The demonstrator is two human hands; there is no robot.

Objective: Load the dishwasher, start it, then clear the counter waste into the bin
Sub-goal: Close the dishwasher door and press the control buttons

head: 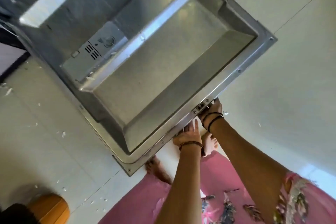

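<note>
1. Head view: the dishwasher door point(145, 56) is open and seen from above, its steel inner face filling the middle of the frame and running from about 10 o'clock down to 5 o'clock.
2. The detergent dispenser point(99, 47) sits in the door's inner panel, at about 9 o'clock from the panel's middle.
3. Both hands meet the door's near edge at about 5 o'clock from the door's middle, beside the latch point(201, 106).
4. The left hand point(188, 135) has its fingers curled under the door's edge and grips it; a beaded bracelet point(192, 145) circles its wrist.
5. The right hand point(213, 108) is at the edge just at 1 o'clock from the left hand, right by the latch. It is blurred, so whether its fingers grip the edge or only touch it cannot be told. Dark cords point(211, 119) wrap its wrist.
6. Below the hands, bare feet point(211, 144) stand on the pale floor point(291, 96), with pink patterned clothing point(227, 187) at 6 o'clock.
7. White scraps point(63, 133) lie scattered on the floor at 8 o'clock, and an orange rounded object point(51, 205) sits at the lower left corner.
</note>
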